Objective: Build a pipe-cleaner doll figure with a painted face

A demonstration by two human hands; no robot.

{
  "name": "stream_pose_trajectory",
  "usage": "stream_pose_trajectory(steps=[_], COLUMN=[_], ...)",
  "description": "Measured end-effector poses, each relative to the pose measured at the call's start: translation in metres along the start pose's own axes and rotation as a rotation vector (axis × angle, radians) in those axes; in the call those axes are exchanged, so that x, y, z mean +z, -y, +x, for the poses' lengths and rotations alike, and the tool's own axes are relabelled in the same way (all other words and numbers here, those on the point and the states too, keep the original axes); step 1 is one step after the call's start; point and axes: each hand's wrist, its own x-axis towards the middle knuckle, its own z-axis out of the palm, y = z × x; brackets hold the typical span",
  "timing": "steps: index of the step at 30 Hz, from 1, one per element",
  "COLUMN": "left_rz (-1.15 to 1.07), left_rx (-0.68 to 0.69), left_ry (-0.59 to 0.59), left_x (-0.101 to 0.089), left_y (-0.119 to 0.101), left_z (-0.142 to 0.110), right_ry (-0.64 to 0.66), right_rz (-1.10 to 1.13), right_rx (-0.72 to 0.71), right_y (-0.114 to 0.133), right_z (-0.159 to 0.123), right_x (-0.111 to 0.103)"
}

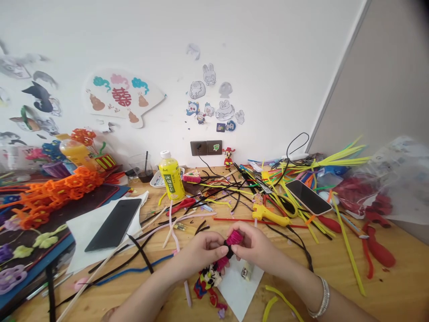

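My left hand (201,252) is closed, its thumb and fingers pinching a fuzzy magenta-and-black pipe-cleaner piece (236,237) at the black part. From the other side, my right hand (256,243) grips the magenta end of the same piece. Just below the left hand is a colourful pipe-cleaner figure (208,278) in red, blue, yellow and black. More magenta shows between the hand and the figure; whether they are joined I cannot tell. Under the hands lies a white sheet of paper (239,297), with a small clear object with a metal part (247,271) on it.
A yellow glue gun (271,215) lies beyond my right hand, its cable trailing right. A yellow drink bottle (172,176) stands behind. Loose pipe cleaners (231,192) cover the back. Phones lie left (114,224) and right (309,197). Orange pipe-cleaner flowers (60,192) sit far left.
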Motion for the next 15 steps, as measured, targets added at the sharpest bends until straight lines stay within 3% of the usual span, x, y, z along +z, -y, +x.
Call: stream_pose_trajectory(steps=[4, 8, 15], left_rz=[0.031, 0.109, 0.623], left_rx=[0.008, 0.07, 0.151], left_ry=[-0.015, -0.126, -0.285], left_x=[0.001, 0.001, 0.007], left_y=[0.004, 0.011, 0.007], left_z=[0.003, 0.004, -0.003], right_ry=[-0.013, -0.051, -0.132], right_rz=[-0.014, -0.018, 0.065], right_rx=[0.016, 0.023, 0.054], right_y=[-0.006, -0.011, -0.019], right_z=[0.002, 0.004, 0.008], right_x=[0.0, 0.001, 0.012])
